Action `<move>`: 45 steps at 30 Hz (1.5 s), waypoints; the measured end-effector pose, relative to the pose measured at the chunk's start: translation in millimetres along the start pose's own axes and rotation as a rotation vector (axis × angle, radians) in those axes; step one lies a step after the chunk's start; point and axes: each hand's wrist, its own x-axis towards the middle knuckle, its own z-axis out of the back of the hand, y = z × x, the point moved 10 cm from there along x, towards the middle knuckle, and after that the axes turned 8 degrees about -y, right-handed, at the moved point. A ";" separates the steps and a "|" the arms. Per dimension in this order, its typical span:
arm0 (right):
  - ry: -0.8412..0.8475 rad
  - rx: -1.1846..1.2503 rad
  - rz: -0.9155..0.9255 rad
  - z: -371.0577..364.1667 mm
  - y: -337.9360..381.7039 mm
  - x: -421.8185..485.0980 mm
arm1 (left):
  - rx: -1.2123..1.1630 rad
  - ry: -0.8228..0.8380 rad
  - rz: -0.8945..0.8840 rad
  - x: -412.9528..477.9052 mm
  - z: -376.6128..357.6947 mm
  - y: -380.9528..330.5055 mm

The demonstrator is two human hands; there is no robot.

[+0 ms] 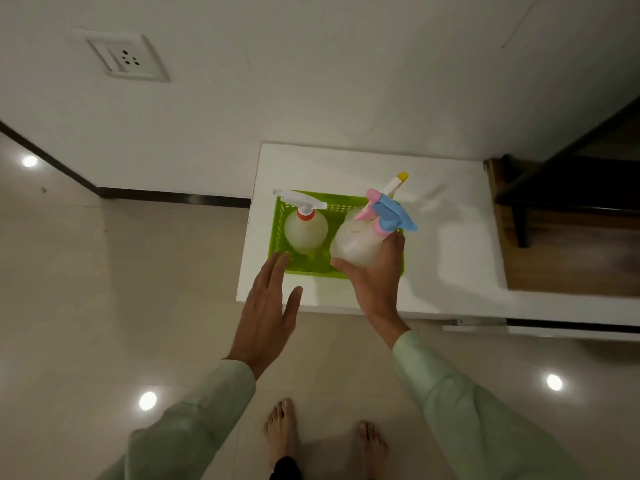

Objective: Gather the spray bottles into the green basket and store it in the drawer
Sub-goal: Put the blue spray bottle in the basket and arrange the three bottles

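The green basket (304, 265) sits on the white counter (450, 244), toward its left end, a lime plastic thing with slotted walls. Inside it on the left stands a translucent spray bottle (305, 233) with a white trigger head and an orange collar, upright. Over the basket's right half a second spray bottle (356, 244), round and milky with a pink and blue trigger head, is held in the right hand (375, 282), fingers curled round its lower body; whether its base touches the basket floor I cannot tell, since the bottle itself hides that. Behind it a third nozzle (396, 183), white with a yellow tip, pokes up, its body almost wholly hidden. The left hand (268, 313) hovers flat and spread, fingers together and thumb out, fingertips just at the basket's near left corner, gripping nothing. Pale green sleeves cover both forearms. Bare feet stand on the glossy tiled floor (104, 271) below. The basket's near right wall is covered by the right hand.
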 end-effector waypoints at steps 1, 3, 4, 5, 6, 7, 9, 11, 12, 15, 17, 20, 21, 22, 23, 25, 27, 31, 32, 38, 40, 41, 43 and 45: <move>-0.005 -0.010 0.014 -6.1 2.6 -0.5 | -0.002 0.005 -0.007 4.4 1.6 2.8; -0.003 -0.042 0.046 -18.8 5.9 -2.7 | -0.007 0.005 -0.011 13.3 5.2 8.2; -0.005 -0.057 0.052 -23.7 5.3 -4.7 | -0.009 0.006 -0.009 16.6 6.7 10.0; -0.014 -0.069 0.049 -27.9 3.7 -6.5 | -0.013 0.007 -0.011 20.2 8.2 11.4; -0.027 -0.081 0.042 -31.2 1.7 -8.3 | -0.017 0.007 -0.016 23.3 9.8 12.1; -0.040 -0.097 0.038 -34.0 -0.1 -10.0 | -0.021 0.005 -0.022 26.2 11.3 12.8; -0.059 -0.138 0.036 -38.1 -4.4 -12.5 | -0.025 0.001 -0.030 30.8 12.5 14.0; -0.076 -0.157 0.021 -39.4 -12.7 -13.9 | -0.021 0.012 -0.036 33.0 9.6 16.2; -0.084 -0.172 0.013 -38.8 -16.4 -13.7 | -0.020 0.018 -0.038 33.4 7.4 17.3; -0.068 -0.246 0.030 -38.9 -23.2 -13.8 | -0.022 0.020 -0.034 32.9 2.4 21.4; -0.046 -0.263 0.045 -39.0 -25.1 -13.6 | -0.023 0.013 -0.015 32.9 0.2 22.7; -0.034 -0.279 0.041 -39.1 -25.0 -9.5 | -0.016 0.005 0.002 35.1 -2.9 20.5; -0.030 -0.289 0.042 -38.9 -24.2 -7.7 | -0.011 0.005 0.001 35.9 -4.2 18.4; -0.023 -0.298 0.045 -38.8 -23.3 -6.3 | -0.006 0.005 -0.001 37.0 -5.6 16.3; -0.014 -0.304 0.047 -38.5 -22.3 -5.5 | -0.004 0.003 0.003 38.0 -6.4 14.0; 0.017 -0.303 0.037 -38.0 -21.0 -4.7 | -0.025 -0.009 0.029 40.7 -6.1 9.6; 0.056 -0.283 0.013 -34.2 -21.6 -2.9 | -0.060 -0.039 0.060 44.9 -3.9 4.1; 0.063 -0.190 0.005 -12.2 -20.2 4.4 | -0.168 -0.173 0.208 59.1 5.3 6.1; 0.032 -0.174 0.007 -3.0 -19.3 8.0 | -0.220 -0.210 0.264 62.7 6.9 8.4; -0.065 -0.182 -0.009 22.7 -17.0 41.9 | -0.362 -0.276 0.470 84.4 -2.7 14.8; -0.045 -0.201 -0.015 18.0 -15.3 52.5 | -0.352 -0.281 0.505 90.0 -6.7 17.1; -0.035 -0.211 -0.014 14.9 -14.5 57.4 | -0.346 -0.289 0.519 92.5 -7.8 17.8; -0.025 -0.239 0.000 8.2 -12.0 65.8 | -0.321 -0.322 0.542 97.0 -6.7 19.2; -0.027 -0.274 0.008 3.0 -10.1 72.5 | -0.284 -0.360 0.550 101.7 -4.4 18.0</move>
